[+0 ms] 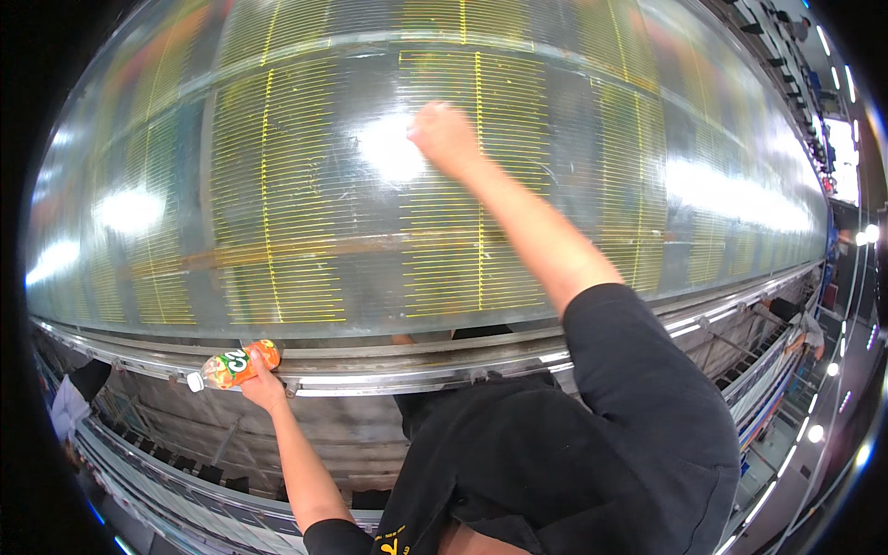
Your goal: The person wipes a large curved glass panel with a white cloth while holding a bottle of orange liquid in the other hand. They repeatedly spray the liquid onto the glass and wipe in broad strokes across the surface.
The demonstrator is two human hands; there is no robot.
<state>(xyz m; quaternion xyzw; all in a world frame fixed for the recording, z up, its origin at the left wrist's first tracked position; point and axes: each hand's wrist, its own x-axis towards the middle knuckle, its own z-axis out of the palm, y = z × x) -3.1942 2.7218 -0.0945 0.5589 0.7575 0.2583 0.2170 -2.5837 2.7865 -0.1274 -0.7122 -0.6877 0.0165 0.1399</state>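
Observation:
My left hand (265,387) is wrapped around a plastic drink bottle (227,370) with an orange and green label and a white cap. The bottle lies on its side, cap to the left, by the near metal rail of the long table. Farther out, my right hand (447,139) is over the glossy, see-through tabletop (370,213), its fingers curled closed and slightly blurred. Whatever those fingers may hold is hidden. Yellow ruled lines (478,203) run in bands across the surface, close to my right hand.
A metal rail (407,375) borders the table's near side. Bright lamp reflections (393,148) lie on the surface. Another person (69,407) shows in part at the far left edge, and another (807,333) at the right. Long rows of similar frames (213,518) stretch behind me.

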